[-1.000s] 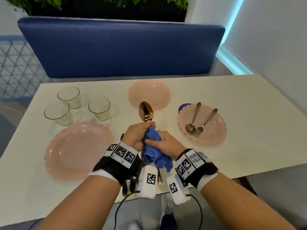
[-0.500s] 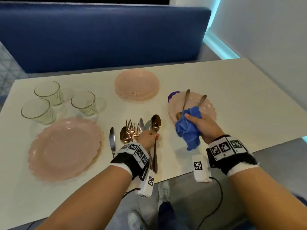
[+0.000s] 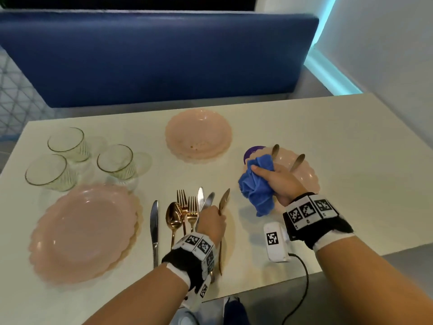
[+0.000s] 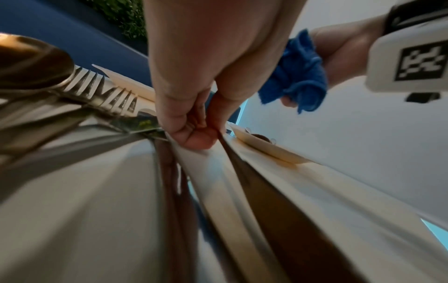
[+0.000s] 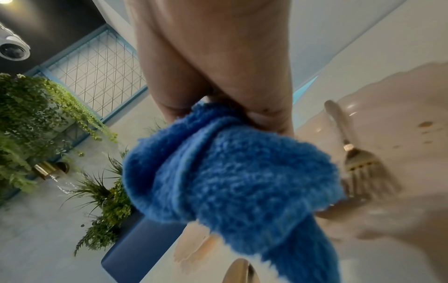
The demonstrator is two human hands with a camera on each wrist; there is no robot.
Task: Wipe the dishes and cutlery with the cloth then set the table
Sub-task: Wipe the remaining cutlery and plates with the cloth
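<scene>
1. The cloth (image 3: 256, 184) is blue and bunched; it sits in the right hand (image 3: 278, 181), whose fingers and thumb curl round it, above the near-left edge of the right plate (image 3: 309, 177); a loose tail hangs down toward the table (image 3: 351, 141).
2. On the right plate lie two pieces of cutlery, handles pointing away; the right wrist view shows one to be a fork (image 5: 361, 162); the other (image 3: 274, 151) is mostly hidden behind hand and cloth (what kind it is I cannot tell).
3. The left hand (image 3: 210, 221) rests low on the table, fingers curled round the handle of a spoon (image 3: 223, 200), which lies edge-on, its bowl pointing away; the left wrist view shows thumb and fingers pinched together on it.
4. Just left of that hand lies the rest of the cutlery, close together: two knives, two copper forks (image 3: 187, 205), a copper spoon (image 3: 173, 218); a third knife (image 3: 154, 221) lies a little apart, further left.
5. A large pink plate (image 3: 84, 233) sits at near left; a pink bowl (image 3: 198, 136) stands further back, mid-table, with brown specks inside.
6. Three glasses (image 3: 114, 160) stand upright at far left, behind the large plate.
7. A purple disc (image 3: 251, 152) peeks from behind the right plate; a blue bench (image 3: 152, 57) runs behind the table.
</scene>
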